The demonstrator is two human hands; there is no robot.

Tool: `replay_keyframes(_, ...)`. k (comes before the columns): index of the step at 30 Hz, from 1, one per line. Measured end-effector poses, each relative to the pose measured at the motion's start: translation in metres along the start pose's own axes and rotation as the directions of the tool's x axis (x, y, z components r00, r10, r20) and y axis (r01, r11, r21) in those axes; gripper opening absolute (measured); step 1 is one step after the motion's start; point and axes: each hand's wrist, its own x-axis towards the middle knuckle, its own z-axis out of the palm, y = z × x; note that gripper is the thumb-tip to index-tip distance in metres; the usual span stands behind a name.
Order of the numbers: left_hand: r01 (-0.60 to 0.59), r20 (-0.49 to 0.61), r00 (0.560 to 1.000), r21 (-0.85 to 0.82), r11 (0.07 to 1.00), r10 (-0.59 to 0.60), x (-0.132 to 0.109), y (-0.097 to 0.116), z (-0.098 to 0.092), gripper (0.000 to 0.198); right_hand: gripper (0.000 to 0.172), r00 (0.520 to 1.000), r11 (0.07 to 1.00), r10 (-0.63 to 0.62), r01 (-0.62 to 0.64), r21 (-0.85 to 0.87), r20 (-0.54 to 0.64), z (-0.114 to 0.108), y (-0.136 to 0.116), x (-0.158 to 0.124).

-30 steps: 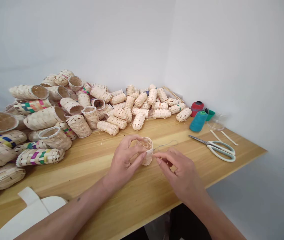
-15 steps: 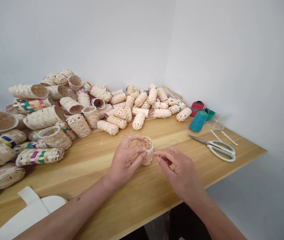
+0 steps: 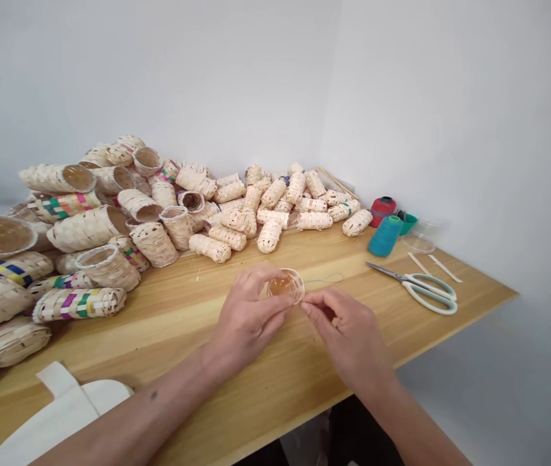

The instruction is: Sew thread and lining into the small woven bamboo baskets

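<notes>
A small woven basket [image 3: 291, 285] of pale wooden strips is tilted so that its round opening faces me. My left hand [image 3: 251, 310] is closed on its left side, with the thumb across the near rim. Close to the right side of the rim, my right hand [image 3: 341, 323] pinches thumb and forefinger together; what lies between the fingertips is too small to make out. A thin grey-blue thread [image 3: 326, 280] loops over the table just behind the right fingers.
Woven baskets [image 3: 154, 243] are heaped along the back and left. Scissors [image 3: 423, 289], a teal thread cone [image 3: 385, 236], a red thread cone [image 3: 383, 208], a clear container [image 3: 421, 236] and loose strips [image 3: 445, 268] lie right. White pieces [image 3: 62, 411] are at front left.
My left hand has turned the basket, so its opening tips more toward me and shows more of the inside. My right fingers stay pinched beside the rim.
</notes>
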Motion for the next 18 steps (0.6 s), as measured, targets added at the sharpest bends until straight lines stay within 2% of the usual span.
replay_keyframes(2,0.007,0.019,1.0,0.016,1.0,-0.007,0.0,-0.001,0.0,0.017,0.008,1.0,1.0,0.002,-0.002,0.001,-0.015,-0.005,0.003,0.004)
replay_keyframes(5,-0.007,0.05,0.999,0.043,0.999,0.004,-0.001,-0.003,0.002,0.021,0.016,0.984,0.981,-0.179,0.177,-0.082,-0.009,-0.014,0.008,0.01)
replay_keyframes(7,-0.027,0.051,0.998,0.058,0.998,0.024,-0.002,-0.003,0.004,0.021,0.019,0.953,0.944,-0.293,0.301,-0.135,0.08,-0.018,0.009,0.012)
replay_keyframes(9,-0.05,0.056,0.997,0.074,0.996,0.046,-0.003,-0.003,0.005,0.021,0.019,0.937,0.93,-0.302,0.33,-0.162,0.174,-0.019,0.009,0.013)
replay_keyframes(12,-0.07,0.063,0.996,0.108,0.992,0.064,-0.002,0.0,0.005,0.02,0.016,0.949,0.962,-0.214,0.245,-0.116,0.232,-0.017,0.007,0.013)
replay_keyframes(16,-0.095,0.073,0.993,0.09,0.991,0.089,0.0,0.003,0.003,0.018,0.014,0.965,0.998,-0.049,0.037,0.05,0.259,-0.014,0.005,0.011)
replay_keyframes(18,-0.102,0.103,0.99,0.057,0.993,0.096,0.001,0.004,0.003,0.018,0.015,0.971,0.994,-0.014,-0.014,0.112,0.239,-0.013,0.004,0.012)
